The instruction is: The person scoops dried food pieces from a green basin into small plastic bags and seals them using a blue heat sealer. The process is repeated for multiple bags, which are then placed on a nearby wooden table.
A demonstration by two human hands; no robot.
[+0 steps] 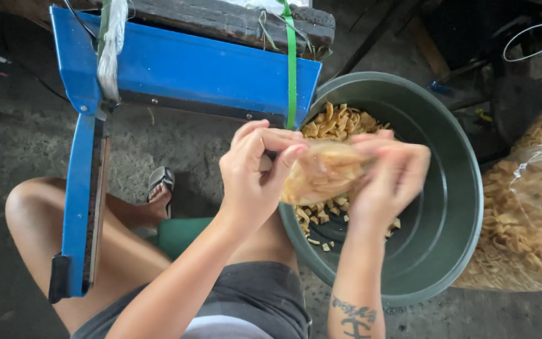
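Head view: fingers of left hand [255,172] and right hand [387,176] grasp small snack bag [321,172] over green basin [453,207].

A round dark green plastic basin [446,251] holds pale golden fried chips [337,122]; the metal sealing machine [183,69] is bright blue, strapped with a green band [292,69].

Glossy clear plastic bag [321,172], matt plastic basin [446,251]

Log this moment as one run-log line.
left hand: holds small clear bag | right hand: holds same bag | below: green basin of chips | left: blue sealer
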